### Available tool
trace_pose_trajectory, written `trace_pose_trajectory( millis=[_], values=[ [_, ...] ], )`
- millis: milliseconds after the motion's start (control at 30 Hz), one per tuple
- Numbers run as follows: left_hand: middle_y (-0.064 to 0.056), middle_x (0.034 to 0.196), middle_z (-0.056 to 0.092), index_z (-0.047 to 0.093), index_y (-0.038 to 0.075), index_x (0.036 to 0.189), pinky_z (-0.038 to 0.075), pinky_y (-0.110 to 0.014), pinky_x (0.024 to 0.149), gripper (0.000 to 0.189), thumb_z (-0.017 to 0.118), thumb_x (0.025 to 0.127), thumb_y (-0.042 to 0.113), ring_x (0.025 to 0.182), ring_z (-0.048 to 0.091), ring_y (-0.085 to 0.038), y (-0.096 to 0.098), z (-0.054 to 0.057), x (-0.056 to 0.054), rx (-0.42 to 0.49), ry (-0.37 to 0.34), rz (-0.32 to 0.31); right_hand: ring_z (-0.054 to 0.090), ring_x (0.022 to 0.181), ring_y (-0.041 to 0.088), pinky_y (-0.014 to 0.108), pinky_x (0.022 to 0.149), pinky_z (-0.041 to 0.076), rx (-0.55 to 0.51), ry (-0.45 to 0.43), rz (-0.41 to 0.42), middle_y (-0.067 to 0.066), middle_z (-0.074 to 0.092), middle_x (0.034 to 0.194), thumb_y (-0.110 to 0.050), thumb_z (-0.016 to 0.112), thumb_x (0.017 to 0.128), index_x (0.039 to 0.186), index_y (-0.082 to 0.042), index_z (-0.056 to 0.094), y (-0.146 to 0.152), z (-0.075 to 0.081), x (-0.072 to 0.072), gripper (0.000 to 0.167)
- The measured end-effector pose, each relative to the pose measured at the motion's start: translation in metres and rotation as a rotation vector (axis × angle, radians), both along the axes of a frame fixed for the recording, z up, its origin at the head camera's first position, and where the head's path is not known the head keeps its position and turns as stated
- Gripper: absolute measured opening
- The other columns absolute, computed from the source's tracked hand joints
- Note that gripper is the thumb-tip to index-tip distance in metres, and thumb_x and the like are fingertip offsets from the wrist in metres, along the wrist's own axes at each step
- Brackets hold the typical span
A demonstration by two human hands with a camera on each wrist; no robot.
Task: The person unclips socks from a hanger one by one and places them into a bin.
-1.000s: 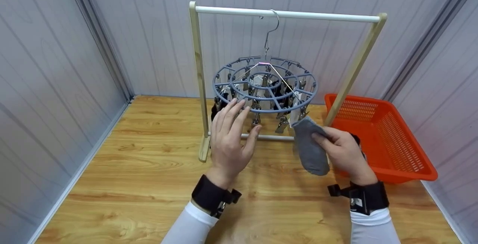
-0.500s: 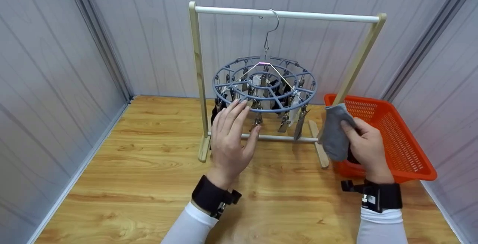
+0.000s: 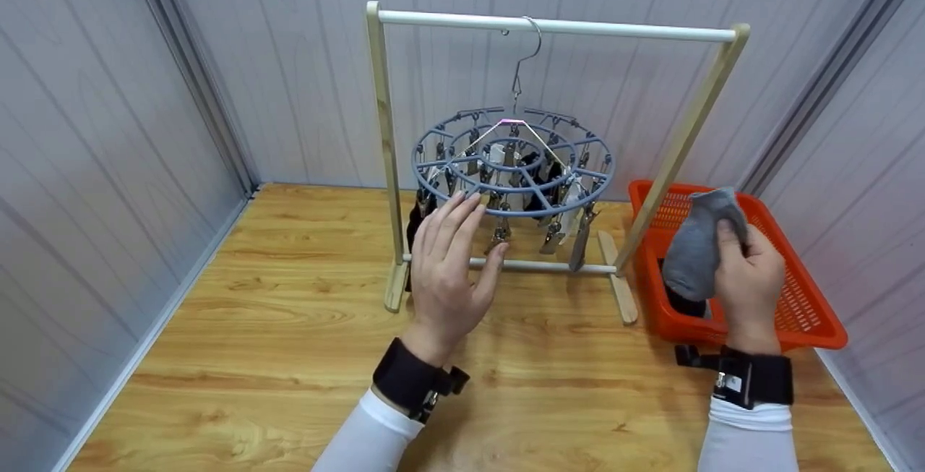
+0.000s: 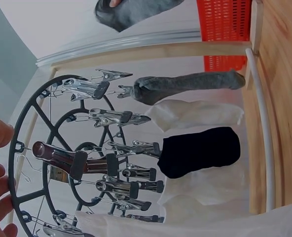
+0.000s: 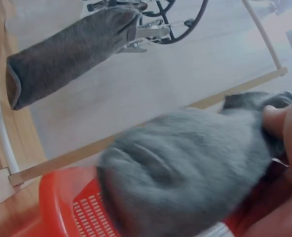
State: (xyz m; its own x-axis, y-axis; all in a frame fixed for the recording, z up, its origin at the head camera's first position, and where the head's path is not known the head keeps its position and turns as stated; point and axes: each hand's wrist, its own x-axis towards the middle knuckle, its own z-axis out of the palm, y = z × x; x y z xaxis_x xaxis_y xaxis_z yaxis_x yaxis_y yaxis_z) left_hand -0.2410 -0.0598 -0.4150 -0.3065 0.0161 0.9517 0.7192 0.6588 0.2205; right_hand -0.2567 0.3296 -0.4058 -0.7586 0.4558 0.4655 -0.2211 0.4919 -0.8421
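Observation:
My right hand [image 3: 751,284] pinches a grey sock [image 3: 695,251] by its upper part and holds it above the red basket [image 3: 798,273]. A dark item [image 3: 683,304] shows in the basket below it. With fingers extended, my left hand [image 3: 448,284] is at the front rim of the round clip hanger [image 3: 535,189]; whether it touches the rim cannot be told. Metal clips on the hanger carry a grey sock [image 4: 190,86], a white sock [image 4: 198,114] and a black sock [image 4: 202,150] in the left wrist view, besides other white pieces.
The hanger hooks over the white top bar [image 3: 448,19] of a wooden-sided rack. The rack's right post [image 3: 683,143] rises between the hanger and the basket. Its right foot [image 3: 621,298] lies close to the basket. Pale panel walls enclose the wooden surface [image 3: 303,356].
My right hand has carried the grey sock from beside the hanger, past the rack's right post, to above the basket. My left hand has stayed almost in place.

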Motion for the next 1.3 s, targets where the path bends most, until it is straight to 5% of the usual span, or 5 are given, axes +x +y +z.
trace_pose_trajectory(
  millis=[167,333,767,1033,1300],
  values=[
    [-0.019,0.152,0.066,0.067,-0.003,0.145,0.042,-0.064,0.123,0.056,0.086,0.097,0.019,0.147,0.057,-0.038,0.001,0.000,0.001,0.001,-0.007,-0.008,0.060,0.077,0.005,0.021,0.069,0.046,0.052,0.033,-0.070,-0.014,0.064,0.084,-0.040,0.063,0.114,0.113,0.004,0.075,0.005,-0.002,0.000,0.045],
    [-0.018,0.153,0.066,0.067,-0.003,0.146,0.041,-0.066,0.123,0.056,0.085,0.098,0.019,0.148,0.057,-0.037,0.000,-0.001,0.002,0.007,-0.017,-0.013,0.059,0.089,0.001,0.027,0.080,0.044,0.152,-0.081,-0.076,-0.004,0.071,0.101,-0.045,0.059,0.115,0.122,-0.002,0.078,0.009,-0.011,-0.004,0.047],
    [-0.020,0.152,0.066,0.068,-0.004,0.145,0.038,-0.057,0.129,0.055,0.086,0.097,0.017,0.147,0.057,-0.039,0.000,0.000,0.002,-0.011,-0.023,-0.006,0.062,0.102,0.036,0.040,0.080,0.045,0.267,-0.379,0.084,0.026,0.070,0.120,-0.049,0.046,0.118,0.132,-0.001,0.071,0.022,-0.028,-0.014,0.057],
    [-0.018,0.154,0.065,0.068,-0.002,0.145,0.037,-0.057,0.129,0.053,0.085,0.099,0.018,0.149,0.055,-0.037,0.000,-0.002,0.003,-0.016,-0.043,-0.010,0.058,0.133,0.054,0.066,0.107,0.048,0.309,-0.525,0.145,0.036,0.060,0.149,-0.042,0.041,0.120,0.158,0.005,0.053,0.030,-0.035,-0.020,0.061],
    [-0.019,0.155,0.064,0.068,-0.003,0.146,0.041,-0.063,0.125,0.050,0.081,0.103,0.020,0.149,0.055,-0.037,0.001,-0.002,0.003,-0.024,-0.040,-0.027,0.048,0.144,0.057,0.071,0.115,0.044,0.367,-0.598,0.156,0.038,0.046,0.163,-0.034,0.037,0.121,0.168,0.009,0.033,0.034,-0.034,-0.017,0.064]
  ],
)
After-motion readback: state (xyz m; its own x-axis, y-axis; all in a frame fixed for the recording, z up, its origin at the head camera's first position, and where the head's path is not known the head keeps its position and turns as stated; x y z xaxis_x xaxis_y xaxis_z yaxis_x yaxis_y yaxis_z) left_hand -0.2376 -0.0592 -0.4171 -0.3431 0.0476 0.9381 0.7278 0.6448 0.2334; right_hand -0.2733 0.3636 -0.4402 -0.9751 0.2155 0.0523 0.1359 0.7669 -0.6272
